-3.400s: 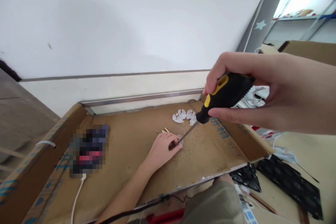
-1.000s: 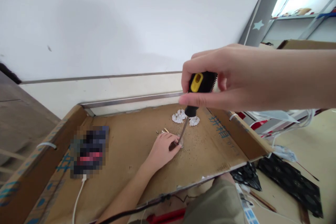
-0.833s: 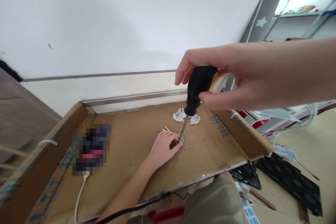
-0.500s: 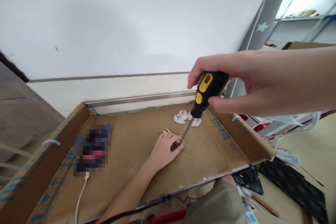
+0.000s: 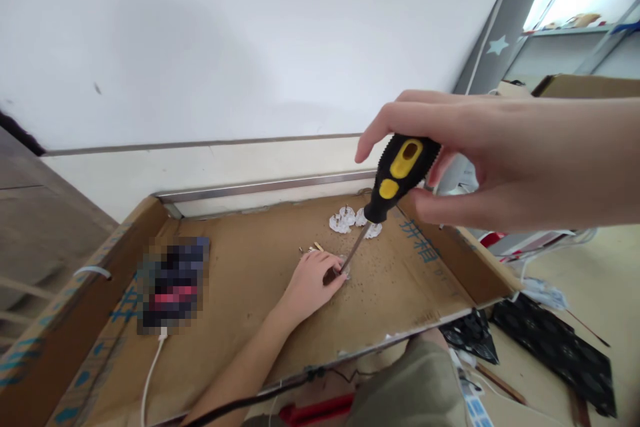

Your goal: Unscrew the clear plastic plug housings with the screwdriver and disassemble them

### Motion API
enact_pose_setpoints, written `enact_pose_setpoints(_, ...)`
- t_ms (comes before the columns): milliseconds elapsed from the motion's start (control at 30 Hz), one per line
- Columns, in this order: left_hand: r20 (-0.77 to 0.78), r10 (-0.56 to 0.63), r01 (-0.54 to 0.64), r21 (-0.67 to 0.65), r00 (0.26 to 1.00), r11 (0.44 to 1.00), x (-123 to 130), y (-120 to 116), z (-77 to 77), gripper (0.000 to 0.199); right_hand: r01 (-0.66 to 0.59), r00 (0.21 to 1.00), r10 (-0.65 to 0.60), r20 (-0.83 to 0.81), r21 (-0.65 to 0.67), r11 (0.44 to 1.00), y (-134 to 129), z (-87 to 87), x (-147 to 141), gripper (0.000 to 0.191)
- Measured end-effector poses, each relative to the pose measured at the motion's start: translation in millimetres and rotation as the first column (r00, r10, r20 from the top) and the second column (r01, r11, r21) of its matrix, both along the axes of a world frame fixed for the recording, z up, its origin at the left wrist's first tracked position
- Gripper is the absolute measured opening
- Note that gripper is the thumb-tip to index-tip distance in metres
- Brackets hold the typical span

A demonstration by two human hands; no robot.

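A screwdriver with a black and yellow handle leans over the cardboard, its shaft running down to my left hand. My right hand is loosely around the top of the handle, with index finger and thumb spread off its sides. On the cardboard, my left hand is closed around a small clear plastic piece, mostly hidden by the fingers. A dark brown patch shows between thumb and fingers, at the shaft's tip. Small brass-coloured metal pieces lie just behind the left hand. Farther back are several clear plastic pieces with metal pins.
A cardboard tray with raised sides forms the work surface, with dark specks scattered on it. A pixelated dark device with a white cable lies at left. Behind stands a white wall. Black panels lie on the floor at right.
My right hand's fingers have spread and loosened around the screwdriver handle, which has turned and tilts slightly more to the right. My left hand stays in place on the clear piece.
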State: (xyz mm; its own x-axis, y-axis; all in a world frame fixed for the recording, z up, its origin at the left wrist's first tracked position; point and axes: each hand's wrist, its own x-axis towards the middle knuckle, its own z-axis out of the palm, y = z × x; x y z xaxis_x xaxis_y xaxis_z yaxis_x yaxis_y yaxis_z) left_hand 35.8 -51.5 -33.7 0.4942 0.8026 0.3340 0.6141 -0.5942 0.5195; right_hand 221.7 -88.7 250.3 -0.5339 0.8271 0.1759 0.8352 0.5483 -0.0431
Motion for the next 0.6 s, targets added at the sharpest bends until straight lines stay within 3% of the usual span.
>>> enact_pose_setpoints(133,-0.002,0.002,-0.002,-0.009,1.0,1.0,0.0,-0.8,1.6,0.01,-0.005,0.999,0.004,0.052,0.027,1.0,-2.5,-1.1,-0.7,0.022)
enact_pose_setpoints(233,0.003,-0.006,0.006,-0.009,1.0,1.0,-0.6,-0.7,1.9,0.01,0.012,0.999,-0.013,0.048,0.01,1.0,-8.2,0.9,-3.4,0.037)
enact_pose_setpoints(367,0.001,-0.008,0.008,-0.009,1.0,1.0,-0.2,-0.6,1.7,0.01,0.034,0.999,-0.033,0.043,-0.029,0.999,-10.4,2.8,-2.9,0.02)
enact_pose_setpoints(467,-0.007,-0.005,0.005,-0.012,1.0,1.0,0.3,-0.8,2.1,0.011,-0.028,0.999,0.027,0.041,0.044,0.999,-4.1,-0.4,2.1,0.038)
enact_pose_setpoints(600,-0.006,-0.005,0.005,-0.009,1.0,1.0,0.1,-0.6,2.3,0.011,-0.082,0.996,0.078,0.05,0.086,0.993,2.3,-4.4,6.5,0.027)
